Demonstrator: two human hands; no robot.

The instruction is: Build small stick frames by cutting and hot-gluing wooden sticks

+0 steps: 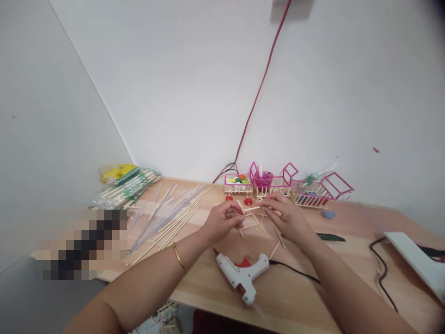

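Near the middle of the wooden table, my left hand [225, 219] has its fingers pinched on a thin wooden stick that sticks up and down past the fingertips. My right hand [281, 212] pinches a short wooden stick [252, 209], whose left end meets the piece at my left fingertips. Under and between the hands lie several short sticks [258, 222] on the tabletop. A white glue gun [241, 276] with a red trigger lies nearer to me, its nozzle toward the upper left.
Long sticks and clear glue sticks [177, 215] lie at left, before packaged sticks [130, 190]. Small stick carts with pink frames [278, 183] stand along the wall. At right are a green knife-like object [330, 237], a white panel [415, 262] and dark cables.
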